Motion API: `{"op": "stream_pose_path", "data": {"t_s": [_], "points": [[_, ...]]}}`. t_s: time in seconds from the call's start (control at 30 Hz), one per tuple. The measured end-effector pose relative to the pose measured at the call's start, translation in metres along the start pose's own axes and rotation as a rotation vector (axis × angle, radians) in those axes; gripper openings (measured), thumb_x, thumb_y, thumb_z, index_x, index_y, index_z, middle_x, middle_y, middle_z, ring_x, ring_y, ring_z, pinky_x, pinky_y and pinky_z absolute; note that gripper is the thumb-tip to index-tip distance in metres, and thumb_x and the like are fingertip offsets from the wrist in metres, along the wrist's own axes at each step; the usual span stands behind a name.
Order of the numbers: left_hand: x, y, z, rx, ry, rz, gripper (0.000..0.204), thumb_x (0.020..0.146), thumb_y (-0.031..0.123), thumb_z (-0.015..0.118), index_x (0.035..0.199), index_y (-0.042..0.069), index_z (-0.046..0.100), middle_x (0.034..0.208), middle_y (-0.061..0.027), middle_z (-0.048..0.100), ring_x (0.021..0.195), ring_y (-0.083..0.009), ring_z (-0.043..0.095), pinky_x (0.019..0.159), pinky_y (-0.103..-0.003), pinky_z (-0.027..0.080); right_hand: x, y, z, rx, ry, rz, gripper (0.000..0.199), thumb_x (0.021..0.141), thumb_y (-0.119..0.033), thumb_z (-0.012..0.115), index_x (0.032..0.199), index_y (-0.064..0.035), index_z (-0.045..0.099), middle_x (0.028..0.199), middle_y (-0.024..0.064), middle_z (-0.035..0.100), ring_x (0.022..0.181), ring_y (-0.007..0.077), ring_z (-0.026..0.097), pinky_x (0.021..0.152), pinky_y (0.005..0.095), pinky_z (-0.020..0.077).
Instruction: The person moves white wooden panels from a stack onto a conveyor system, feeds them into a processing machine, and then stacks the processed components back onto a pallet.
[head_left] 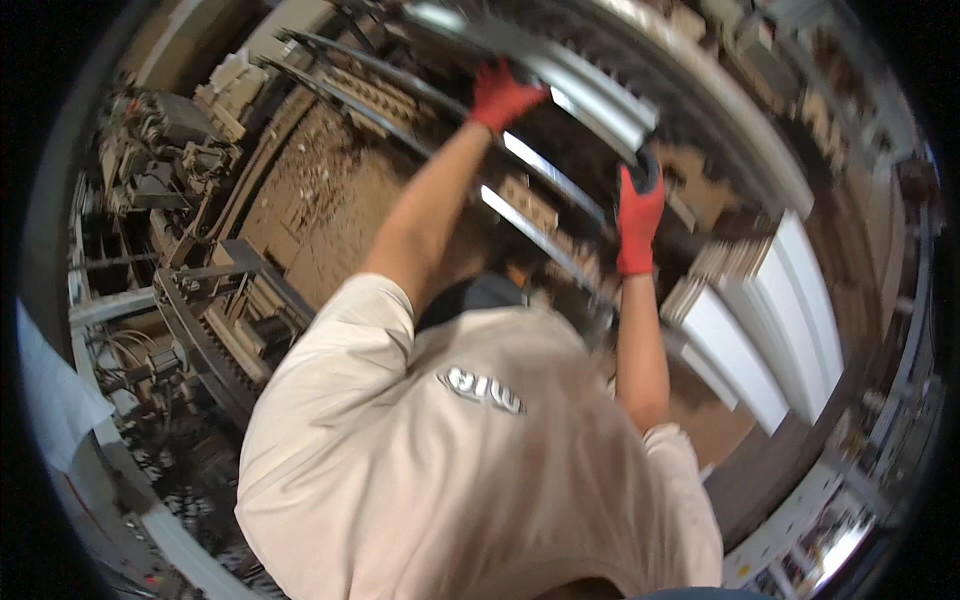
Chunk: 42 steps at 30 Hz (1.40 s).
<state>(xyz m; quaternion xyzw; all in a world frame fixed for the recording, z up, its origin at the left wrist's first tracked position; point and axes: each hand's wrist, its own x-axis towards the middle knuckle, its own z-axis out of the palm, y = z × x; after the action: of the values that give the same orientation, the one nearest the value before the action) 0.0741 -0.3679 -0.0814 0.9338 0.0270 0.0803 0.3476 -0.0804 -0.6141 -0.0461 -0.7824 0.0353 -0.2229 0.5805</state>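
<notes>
A long pale grey-white profiled board, blurred by motion, lies slantwise beyond my hands. My left hand, in a red glove, reaches to its near edge with the fingers spread; whether it touches the board is not clear. At the board's right end, my right hand is curled in a red glove with a dark palm side. Its thumb and fingers close about that end, though blur hides the exact contact. Below the board run metal rails of a rack or conveyor.
Stacked white boards stand close to my right forearm. Wood scraps and dust cover the floor at left. Machinery with a metal frame stands left of me. A long curved-looking beam crosses the far side.
</notes>
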Motion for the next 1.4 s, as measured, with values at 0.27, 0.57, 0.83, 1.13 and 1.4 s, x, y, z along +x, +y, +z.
{"op": "stream_pose_path", "data": {"t_s": [0.27, 0.57, 0.83, 1.13, 1.4], "points": [[-0.007, 0.002, -0.018, 0.05, 0.131, -0.018, 0.092, 0.069, 0.058, 0.074, 0.133, -0.004, 0.049, 0.116, -0.0244, 0.064, 0.109, -0.0377, 0.062, 0.091, -0.044, 0.051, -0.089, -0.022, -0.04, -0.619, -0.411, -0.281, 0.049, 0.076, -0.027, 0.073, 0.121, -0.0109, 0.062, 0.132, 0.0139, 0.054, 0.125, 0.0347, 0.046, 0.105, 0.0465, 0.0372], [-0.002, -0.005, -0.01, 0.132, 0.089, -0.108, 0.115, 0.064, 0.064, 0.075, 0.15, 0.004, 0.027, 0.147, -0.032, 0.031, 0.134, -0.0449, 0.037, 0.109, -0.047, 0.036, -0.097, -0.032, -0.04, -0.753, -0.444, -0.325, 0.052, 0.077, -0.032, 0.072, 0.122, -0.0071, 0.06, 0.136, 0.0159, 0.049, 0.127, 0.0361, 0.042, 0.112, 0.0549, 0.0247], [-0.008, -0.007, -0.018, 0.145, 0.084, -0.13, 0.11, 0.067, 0.06, 0.076, 0.149, 0.005, 0.028, 0.146, -0.0306, 0.033, 0.134, -0.0432, 0.036, 0.109, -0.044, 0.036, -0.099, -0.039, -0.039, -0.724, -0.438, -0.311, 0.05, 0.079, -0.032, 0.07, 0.12, -0.0045, 0.061, 0.134, 0.0178, 0.051, 0.125, 0.0365, 0.044, 0.11, 0.0533, 0.0273], [-0.006, -0.018, -0.017, 0.045, 0.171, 0.107, 0.091, 0.07, 0.064, 0.071, 0.127, -0.005, 0.056, 0.13, -0.0256, 0.056, 0.123, -0.04, 0.05, 0.106, -0.045, 0.039, -0.097, -0.04, -0.042, -0.731, -0.462, -0.302, 0.053, 0.075, -0.036, 0.069, 0.119, -0.0068, 0.062, 0.135, 0.0209, 0.049, 0.126, 0.0396, 0.043, 0.11, 0.0568, 0.0275], [-0.004, -0.012, -0.002, 0.144, 0.066, -0.098, 0.111, 0.075, 0.057, 0.074, 0.152, 0.001, 0.016, 0.144, -0.0385, 0.03, 0.133, -0.0481, 0.036, 0.109, -0.049, 0.035, -0.1, -0.044, -0.046, -0.778, -0.401, -0.319, 0.052, 0.079, -0.036, 0.07, 0.12, -0.0054, 0.06, 0.134, 0.0185, 0.05, 0.124, 0.0359, 0.045, 0.109, 0.0517, 0.0301]]}}
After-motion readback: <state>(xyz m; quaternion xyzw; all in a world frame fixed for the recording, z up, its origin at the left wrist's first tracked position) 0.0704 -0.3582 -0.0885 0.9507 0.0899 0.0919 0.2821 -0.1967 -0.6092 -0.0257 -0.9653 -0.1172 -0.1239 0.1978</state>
